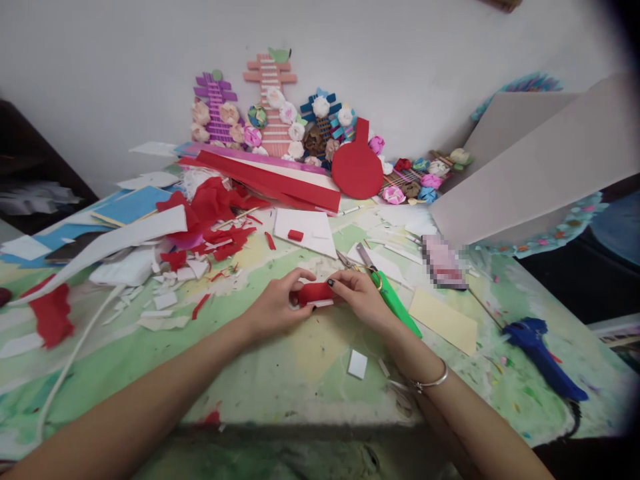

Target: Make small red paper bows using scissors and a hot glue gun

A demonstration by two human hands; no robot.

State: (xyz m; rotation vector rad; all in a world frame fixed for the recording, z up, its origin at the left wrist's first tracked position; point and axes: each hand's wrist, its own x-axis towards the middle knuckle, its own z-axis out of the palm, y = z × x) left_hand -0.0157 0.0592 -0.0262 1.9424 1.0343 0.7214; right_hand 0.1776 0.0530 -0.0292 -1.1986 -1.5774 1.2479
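Observation:
Between my two hands, just above the table, is a small piece of red paper (316, 292) with a white strip along its near edge. My left hand (280, 300) grips its left end between thumb and fingers. At the other end, my right hand (357, 293) pinches the upper right corner. Right behind the hands lie scissors (346, 259), partly hidden by the right hand. A green-handled cutter (397, 303) rests beside my right hand. Nearer to me, a small white square (357, 365) lies flat on the table.
A blue glue gun (545, 357) lies at right, near a yellow card (444, 320). Red paper scraps (210, 200) and white offcuts cover the left side. A red guitar-shaped cutout (357, 167) leans at the back by flower-decorated crafts (273, 107). A white cable (75, 360) crosses the left.

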